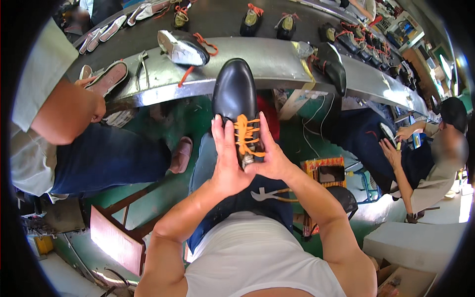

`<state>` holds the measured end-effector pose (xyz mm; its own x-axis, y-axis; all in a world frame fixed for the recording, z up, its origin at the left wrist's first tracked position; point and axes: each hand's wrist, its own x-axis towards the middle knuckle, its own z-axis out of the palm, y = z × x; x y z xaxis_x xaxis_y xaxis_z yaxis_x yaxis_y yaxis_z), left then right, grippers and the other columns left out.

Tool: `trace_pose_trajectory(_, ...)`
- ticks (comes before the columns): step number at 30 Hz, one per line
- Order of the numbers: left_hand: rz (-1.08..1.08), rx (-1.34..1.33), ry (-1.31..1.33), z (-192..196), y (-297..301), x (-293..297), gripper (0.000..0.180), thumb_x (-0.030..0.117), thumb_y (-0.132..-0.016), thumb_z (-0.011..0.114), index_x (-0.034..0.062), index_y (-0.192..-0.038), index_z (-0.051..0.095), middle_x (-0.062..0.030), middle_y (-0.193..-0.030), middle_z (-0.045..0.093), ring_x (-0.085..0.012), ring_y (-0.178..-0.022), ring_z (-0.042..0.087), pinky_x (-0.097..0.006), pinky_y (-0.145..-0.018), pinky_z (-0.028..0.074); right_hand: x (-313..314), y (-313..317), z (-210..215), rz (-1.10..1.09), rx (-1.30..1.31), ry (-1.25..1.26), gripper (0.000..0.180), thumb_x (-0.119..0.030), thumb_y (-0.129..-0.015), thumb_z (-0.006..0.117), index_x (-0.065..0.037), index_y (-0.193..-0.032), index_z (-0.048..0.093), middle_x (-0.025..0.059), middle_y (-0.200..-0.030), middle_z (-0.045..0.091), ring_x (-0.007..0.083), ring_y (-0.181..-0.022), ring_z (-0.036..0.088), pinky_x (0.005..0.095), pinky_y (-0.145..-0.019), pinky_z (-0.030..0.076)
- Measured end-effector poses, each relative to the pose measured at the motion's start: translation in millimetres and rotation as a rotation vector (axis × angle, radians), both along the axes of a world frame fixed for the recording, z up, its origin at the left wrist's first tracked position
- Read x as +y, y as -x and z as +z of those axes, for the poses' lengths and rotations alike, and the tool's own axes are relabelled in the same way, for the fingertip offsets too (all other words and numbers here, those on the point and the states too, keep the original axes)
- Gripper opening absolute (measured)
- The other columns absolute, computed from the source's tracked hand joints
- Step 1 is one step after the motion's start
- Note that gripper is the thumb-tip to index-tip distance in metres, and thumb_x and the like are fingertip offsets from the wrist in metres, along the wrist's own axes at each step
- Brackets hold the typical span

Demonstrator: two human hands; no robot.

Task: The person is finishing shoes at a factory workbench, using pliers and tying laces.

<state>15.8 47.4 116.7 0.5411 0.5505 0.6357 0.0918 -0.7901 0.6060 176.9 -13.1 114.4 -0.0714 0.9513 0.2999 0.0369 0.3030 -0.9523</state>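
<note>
At frame centre, the left hand (225,166) and right hand (273,159) are clasping opposite sides of a black shoe (235,96), its length running toe-upward.

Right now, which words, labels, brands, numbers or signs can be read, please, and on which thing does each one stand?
No text is readable.
Black shoe with orange laces: no lettering I can make out.
Red-and-yellow package: any print is too small and blurred to read.

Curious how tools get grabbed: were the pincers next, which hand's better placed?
Probably the right hand: the pincers have handles extending toward its forearm. It and the left hand both hold the black shoe.
</note>
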Motion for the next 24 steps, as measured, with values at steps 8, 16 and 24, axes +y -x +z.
trace_pose_trajectory(8,-0.312,-0.183,0.333,49,5,59,0.094,0.016,-0.078,0.079,0.0026,-0.153,0.024,-0.0297,-0.16,0.008,-0.0426,-0.148,0.016,-0.048,-0.117,0.021,69,-32,30,-0.11,0.56,0.193,0.085,0.007,-0.075,0.068,-0.007,-0.15,0.03,0.01,-0.133,0.053,0.0205,-0.12,0.055,0.036,-0.101,0.047)
trace_pose_trajectory(16,-0.234,-0.273,1.322,-107,14,40,0.035,-0.003,-0.094,0.059,-0.0007,-0.128,0.052,-0.01,-0.116,0.065,-0.0167,-0.108,0.061,-0.031,-0.097,0.048,317,-121,89,-0.194,0.449,0.428,0.028,-0.011,-0.083,0.071,-0.005,-0.107,0.058,0.0063,-0.091,0.066,0.0191,-0.081,0.069,0.0367,-0.072,0.059)
trace_pose_trajectory(24,-0.303,0.04,1.287,-138,-6,41,0.031,0.0,-0.095,0.06,-0.0003,-0.126,0.054,-0.0111,-0.113,0.066,-0.0177,-0.11,0.062,-0.03,-0.096,0.05,493,-176,50,-0.697,-0.431,0.529,0.043,-0.023,-0.074,0.08,0.009,-0.101,0.067,0.0192,-0.102,0.069,0.028,-0.089,0.07,0.0385,-0.077,0.056)
